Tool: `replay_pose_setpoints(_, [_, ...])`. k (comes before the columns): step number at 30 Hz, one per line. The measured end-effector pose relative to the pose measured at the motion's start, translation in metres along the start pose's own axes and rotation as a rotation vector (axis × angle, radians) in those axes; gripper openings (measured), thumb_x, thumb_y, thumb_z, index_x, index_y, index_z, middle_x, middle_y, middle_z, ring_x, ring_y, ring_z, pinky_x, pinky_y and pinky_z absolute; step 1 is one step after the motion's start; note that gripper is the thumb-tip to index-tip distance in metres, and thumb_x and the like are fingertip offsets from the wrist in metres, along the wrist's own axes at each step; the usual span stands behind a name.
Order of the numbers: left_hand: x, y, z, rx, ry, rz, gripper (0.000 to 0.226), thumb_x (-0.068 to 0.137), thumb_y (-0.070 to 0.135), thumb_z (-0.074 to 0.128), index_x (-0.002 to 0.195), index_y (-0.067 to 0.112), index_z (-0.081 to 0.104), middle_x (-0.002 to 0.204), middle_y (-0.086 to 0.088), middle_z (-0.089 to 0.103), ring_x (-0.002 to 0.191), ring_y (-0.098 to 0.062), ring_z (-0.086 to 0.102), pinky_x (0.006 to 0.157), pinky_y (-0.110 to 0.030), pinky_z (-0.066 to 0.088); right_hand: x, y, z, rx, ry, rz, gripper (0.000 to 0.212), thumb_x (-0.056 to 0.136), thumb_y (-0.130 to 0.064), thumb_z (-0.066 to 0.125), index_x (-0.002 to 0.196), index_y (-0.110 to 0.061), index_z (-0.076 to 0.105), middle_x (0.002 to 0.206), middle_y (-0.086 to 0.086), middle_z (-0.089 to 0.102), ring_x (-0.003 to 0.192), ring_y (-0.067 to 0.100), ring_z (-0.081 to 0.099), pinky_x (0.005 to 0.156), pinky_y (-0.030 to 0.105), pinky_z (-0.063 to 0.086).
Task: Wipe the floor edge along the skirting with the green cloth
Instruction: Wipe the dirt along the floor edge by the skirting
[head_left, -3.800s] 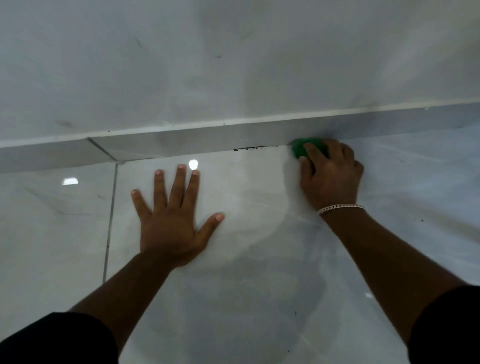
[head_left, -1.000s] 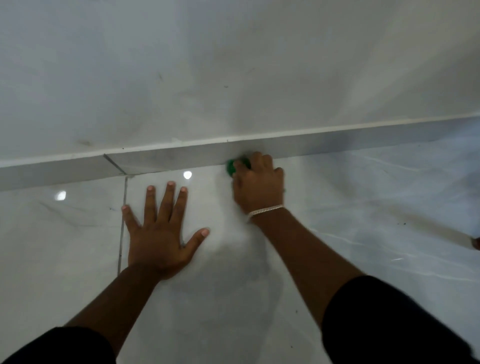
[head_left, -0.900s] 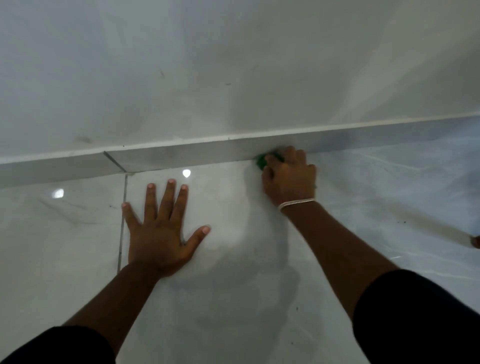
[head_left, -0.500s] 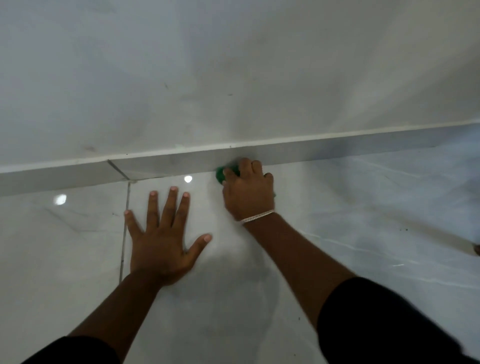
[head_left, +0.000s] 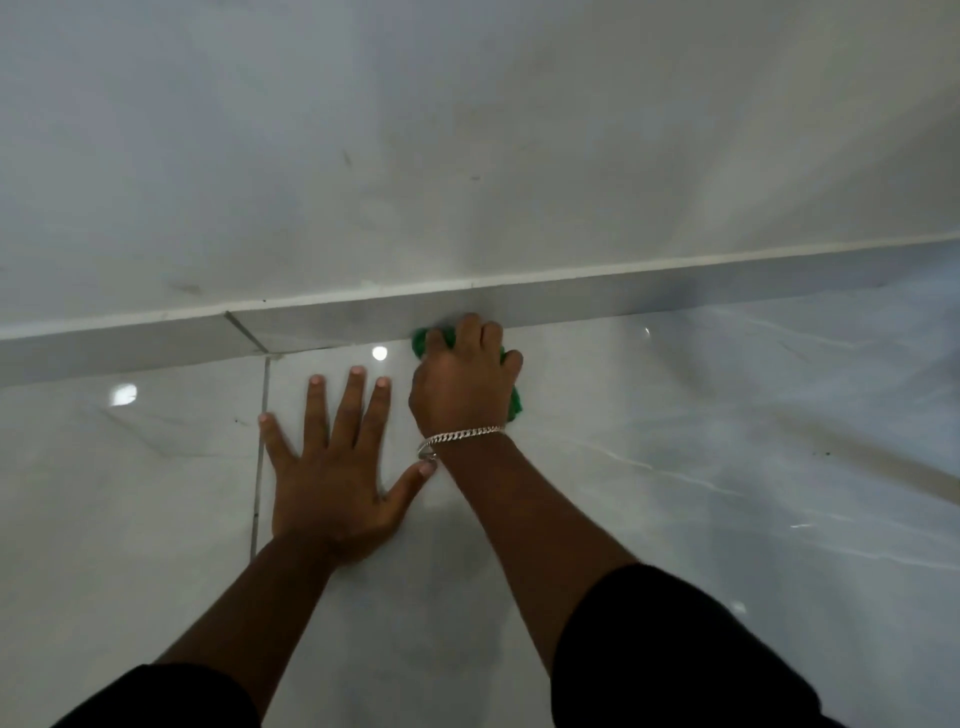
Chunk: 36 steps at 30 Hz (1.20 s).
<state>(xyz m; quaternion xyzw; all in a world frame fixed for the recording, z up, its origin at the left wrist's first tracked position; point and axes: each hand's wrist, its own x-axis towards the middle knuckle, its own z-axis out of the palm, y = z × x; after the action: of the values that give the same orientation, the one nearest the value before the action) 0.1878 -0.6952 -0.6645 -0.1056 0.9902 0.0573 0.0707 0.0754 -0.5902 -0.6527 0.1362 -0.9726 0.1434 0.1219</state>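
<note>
My right hand (head_left: 462, 382), with a silver bracelet at the wrist, presses a bunched green cloth (head_left: 426, 340) onto the glossy floor right at the foot of the grey skirting (head_left: 675, 293). Only bits of green show at the fingertips and at the right side of the hand. My left hand (head_left: 337, 467) lies flat on the floor tile with fingers spread, just left of the right wrist, its thumb tip nearly touching the bracelet.
A white wall (head_left: 467, 130) rises above the skirting. A dark grout line (head_left: 260, 441) runs down the floor under my left little finger. A joint in the skirting (head_left: 241, 330) sits left of the cloth. Small dark specks lie on the floor at far right (head_left: 826, 454).
My right hand has been sliding the cloth back and forth along the skirting foot, and now sits close beside my left hand. My left hand stays planted.
</note>
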Motion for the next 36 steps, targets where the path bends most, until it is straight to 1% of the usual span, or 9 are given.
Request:
replay_pose_setpoints(4, [0.000,-0.003,-0.002,0.003,0.000,0.007,0.098,0.079,0.085,0.011,0.158,0.028,0.002,0.169,0.000,-0.002,0.155,-0.032,-0.006,0.115,-0.073,0.001,0.016,0.046,-0.007,0.076,0.031,-0.201,0.020,0.069,-0.028,0.071,0.087,-0.020,0.075,0.098,0.010,0.067,0.089,0.033,0.060,0.065,0.038,0.049])
replay_pose_setpoints(10, [0.000,-0.001,-0.004,0.005,0.013,0.009,0.097,0.080,0.085,0.011,0.158,0.028,0.001,0.169,0.000,-0.002,0.155,-0.033,-0.006,0.115,-0.074,0.002,0.021,0.138,-0.018,0.149,0.281,0.189,0.024,0.076,-0.023,0.066,0.095,-0.013,0.076,0.087,0.017,0.066,0.079,0.038,0.059,0.062,0.040,0.053])
replay_pose_setpoints(13, [-0.001,-0.001,-0.002,0.005,0.002,0.012,0.097,0.080,0.084,0.011,0.158,0.028,0.002,0.169,0.000,-0.002,0.155,-0.033,-0.005,0.114,-0.074,0.003,0.017,0.113,-0.013,0.261,0.343,0.274,0.027,0.079,-0.025,0.061,0.096,-0.010,0.075,0.088,0.019,0.065,0.078,0.037,0.059,0.064,0.039,0.052])
replay_pose_setpoints(17, [0.000,-0.002,-0.001,0.007,0.006,0.009,0.098,0.079,0.085,0.012,0.158,0.028,0.006,0.169,-0.001,0.001,0.155,-0.033,-0.004,0.115,-0.074,0.003,0.004,0.030,0.003,0.442,0.264,0.043,0.021,0.081,-0.021,0.067,0.098,-0.009,0.071,0.090,0.017,0.064,0.080,0.034,0.059,0.066,0.039,0.051])
replay_pose_setpoints(22, [-0.001,-0.002,0.000,0.007,0.003,0.009,0.097,0.080,0.085,0.014,0.158,0.029,0.004,0.169,0.001,0.000,0.155,-0.031,-0.005,0.115,-0.073,0.002,0.008,0.038,0.006,0.307,0.210,-0.063,0.021,0.070,-0.019,0.071,0.091,-0.016,0.073,0.090,0.013,0.064,0.082,0.033,0.060,0.065,0.038,0.044])
replay_pose_setpoints(27, [0.001,-0.003,-0.001,-0.002,0.024,0.013,0.097,0.080,0.085,0.015,0.158,0.028,0.003,0.169,0.001,-0.001,0.155,-0.032,-0.005,0.115,-0.074,0.002,0.025,0.129,-0.019,0.149,0.261,0.234,0.020,0.070,-0.020,0.072,0.089,-0.017,0.073,0.086,0.014,0.063,0.081,0.038,0.061,0.068,0.040,0.047])
replay_pose_setpoints(29, [0.002,-0.005,0.001,0.005,0.044,0.012,0.098,0.079,0.085,0.014,0.158,0.028,0.004,0.169,0.000,-0.001,0.155,-0.033,-0.004,0.115,-0.073,0.001,0.028,0.124,-0.024,0.153,0.214,0.379,0.021,0.071,-0.017,0.073,0.092,-0.015,0.073,0.092,0.016,0.064,0.089,0.039,0.061,0.073,0.043,0.047])
replay_pose_setpoints(31, [0.001,-0.004,0.004,-0.013,0.058,0.006,0.099,0.078,0.086,0.013,0.158,0.028,0.004,0.169,0.000,-0.001,0.155,-0.033,-0.004,0.116,-0.072,0.000,0.024,0.101,-0.025,0.083,0.105,0.373,0.026,0.072,-0.019,0.070,0.098,-0.015,0.072,0.101,0.017,0.064,0.100,0.040,0.058,0.077,0.046,0.045])
replay_pose_setpoints(36, [0.007,-0.001,0.004,-0.025,0.003,-0.047,0.095,0.080,0.084,0.015,0.158,0.032,-0.001,0.168,0.002,-0.007,0.155,-0.031,-0.009,0.116,-0.072,-0.003,0.002,0.051,-0.039,-0.028,-0.352,-0.061,0.049,0.079,-0.018,0.062,0.128,-0.020,0.058,0.131,0.014,0.051,0.125,0.038,0.043,0.091,0.051,0.048])
